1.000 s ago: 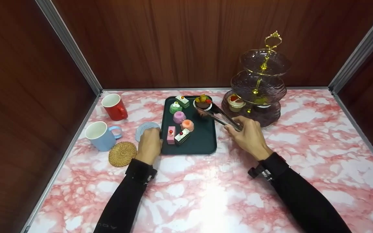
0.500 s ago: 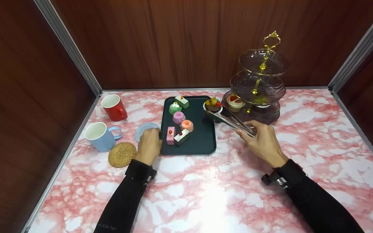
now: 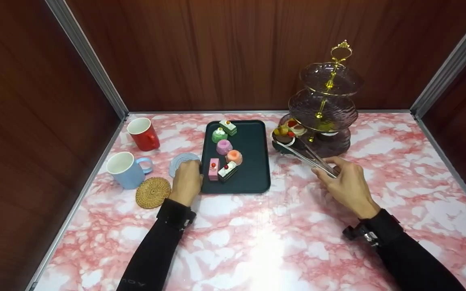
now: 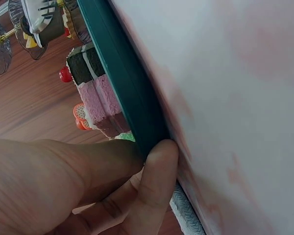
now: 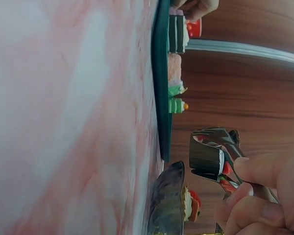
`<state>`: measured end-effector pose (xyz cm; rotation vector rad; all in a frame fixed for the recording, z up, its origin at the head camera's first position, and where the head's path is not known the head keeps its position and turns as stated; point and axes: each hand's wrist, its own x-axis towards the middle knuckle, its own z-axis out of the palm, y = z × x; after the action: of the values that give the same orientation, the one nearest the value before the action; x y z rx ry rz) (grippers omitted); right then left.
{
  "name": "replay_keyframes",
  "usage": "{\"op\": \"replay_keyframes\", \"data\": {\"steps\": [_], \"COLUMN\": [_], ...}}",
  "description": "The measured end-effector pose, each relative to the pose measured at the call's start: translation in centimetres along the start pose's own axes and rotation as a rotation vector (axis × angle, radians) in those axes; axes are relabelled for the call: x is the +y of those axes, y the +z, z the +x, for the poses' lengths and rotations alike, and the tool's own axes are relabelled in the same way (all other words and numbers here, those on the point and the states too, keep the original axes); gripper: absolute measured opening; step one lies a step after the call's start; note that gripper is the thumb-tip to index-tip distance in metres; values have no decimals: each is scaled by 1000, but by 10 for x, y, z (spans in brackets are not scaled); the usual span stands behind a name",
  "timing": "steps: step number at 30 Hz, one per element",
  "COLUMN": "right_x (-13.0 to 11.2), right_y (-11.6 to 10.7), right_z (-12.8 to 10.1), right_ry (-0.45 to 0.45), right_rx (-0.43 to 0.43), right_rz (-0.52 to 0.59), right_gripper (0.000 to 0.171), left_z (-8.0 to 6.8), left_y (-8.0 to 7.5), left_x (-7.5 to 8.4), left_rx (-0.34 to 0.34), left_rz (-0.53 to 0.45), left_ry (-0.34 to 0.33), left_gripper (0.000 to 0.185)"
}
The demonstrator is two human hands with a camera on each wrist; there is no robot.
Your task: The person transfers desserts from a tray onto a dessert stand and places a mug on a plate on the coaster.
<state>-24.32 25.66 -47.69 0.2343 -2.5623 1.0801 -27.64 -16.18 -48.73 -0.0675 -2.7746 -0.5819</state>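
My left hand point(image 3: 187, 182) pinches the left rim of a dark green tray point(image 3: 254, 173) between thumb and fingers, plain in the left wrist view. Metal tongs point(image 3: 303, 157) are in my right hand point(image 3: 347, 185). Their tips clasp a chocolate cupcake point(image 3: 284, 139) topped with yellow and red fruit. It hangs above the table, between the tray and a three-tier cake stand point(image 3: 323, 114). On the stand's bottom tier sits a cream cupcake point(image 3: 299, 130), partly covered by the held one in the head view. The right wrist view shows the held cupcake in a dark cup point(image 5: 205, 155).
Several small cakes lie on the tray, among them a pink slice point(image 3: 213, 171) and an orange ring cake point(image 3: 234, 157). To the left stand a red mug point(image 3: 144, 135) and a blue mug point(image 3: 127, 171), near a woven coaster point(image 3: 153, 193) and a pale blue coaster point(image 3: 182, 159).
The right hand has carried the tongs and chocolate cupcake rightward and slightly nearer, off the tray's far right corner to beside the stand. The left hand and tray have stayed put.
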Motion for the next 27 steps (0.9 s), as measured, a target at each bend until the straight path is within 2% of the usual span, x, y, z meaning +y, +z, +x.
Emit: {"op": "replay_keyframes", "data": {"steps": [7,21,27], "right_x": [6,10,11], "right_y": [-7,-22,-24], "right_z": [-7,-10,-9], "right_ry": [-2,22,28], "right_rx": [-14,58,62], "right_rz": [11,-96,-115], "right_gripper": [37,35,34], "left_z": [0,1,2], "left_y": [1,0,1], "left_x": [0,1,-2], "left_rx": [-8,-7,-12], "left_rz": [15,-3,-7], "left_ry": [-7,-26,-22], "left_gripper": [18,18,17]}}
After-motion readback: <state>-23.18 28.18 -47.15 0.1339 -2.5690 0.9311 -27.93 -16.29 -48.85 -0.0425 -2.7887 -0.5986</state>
